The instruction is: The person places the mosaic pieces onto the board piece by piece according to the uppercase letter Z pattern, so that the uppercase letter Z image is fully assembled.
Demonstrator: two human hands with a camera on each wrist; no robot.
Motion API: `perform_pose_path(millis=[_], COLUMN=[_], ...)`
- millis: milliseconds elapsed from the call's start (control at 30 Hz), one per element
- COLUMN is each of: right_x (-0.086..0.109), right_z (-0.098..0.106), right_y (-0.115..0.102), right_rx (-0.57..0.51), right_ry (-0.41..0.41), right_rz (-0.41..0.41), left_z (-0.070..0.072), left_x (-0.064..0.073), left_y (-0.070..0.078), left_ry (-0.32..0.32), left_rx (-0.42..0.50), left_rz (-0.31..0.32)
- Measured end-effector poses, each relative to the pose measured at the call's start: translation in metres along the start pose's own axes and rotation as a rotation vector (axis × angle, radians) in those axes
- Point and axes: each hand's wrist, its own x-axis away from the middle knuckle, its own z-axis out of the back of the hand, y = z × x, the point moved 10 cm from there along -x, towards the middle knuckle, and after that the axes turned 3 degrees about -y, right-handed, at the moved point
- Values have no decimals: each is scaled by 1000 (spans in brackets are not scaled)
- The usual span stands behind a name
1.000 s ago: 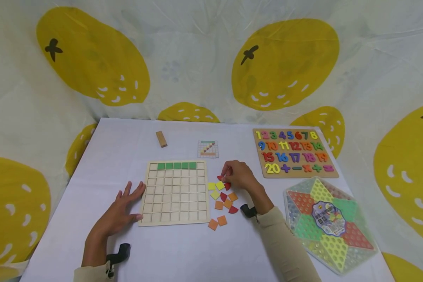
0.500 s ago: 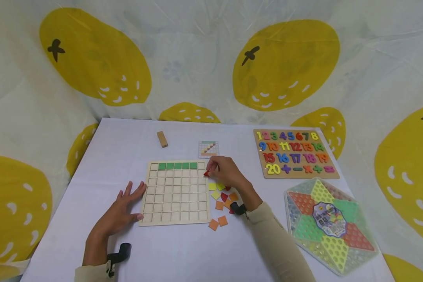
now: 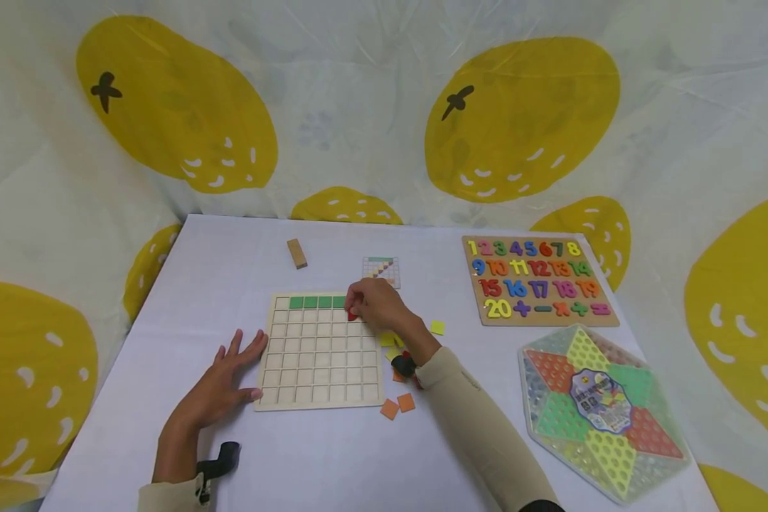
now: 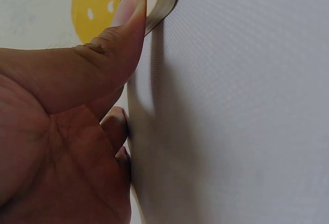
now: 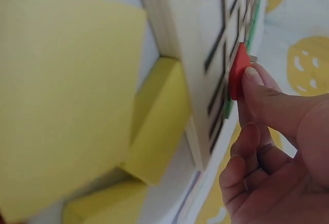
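A wooden grid board (image 3: 311,370) lies on the white table, with a row of green tiles (image 3: 310,302) set along its far side. My right hand (image 3: 379,304) is over the board's far right part and pinches a red quarter-round tile (image 3: 353,316) between thumb and fingers. The right wrist view has this red tile (image 5: 238,75) tilted on edge against the grid, just under the green row. My left hand (image 3: 214,391) rests spread at the board's left edge, its thumb (image 4: 134,13) touching the near left corner.
Yellow tiles (image 3: 387,340) and orange tiles (image 3: 390,409) lie right of the board, partly hidden by the right wrist. One yellow tile (image 3: 438,327) sits apart. Behind are a pattern card (image 3: 390,274) and wooden block (image 3: 297,254). A number puzzle (image 3: 537,318) and hexagonal game board (image 3: 598,402) stand right.
My right hand has picked the red tile from the loose pile and carried it left onto the board. One yellow tile has shifted right, away from the pile. The left hand stays put.
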Motion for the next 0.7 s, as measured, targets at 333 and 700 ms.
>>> perform_pose_path(millis=[333,700], right_x=[-7,27], right_z=[-4,22], right_y=[11,18], right_rx=[33,-13], right_ry=[25,116], right_rz=[-79,-126], left_z=[-1,-1], left_x=[2,1], left_y=[-1,0], left_ry=[2,0], left_rx=[7,3], left_rz=[22,13])
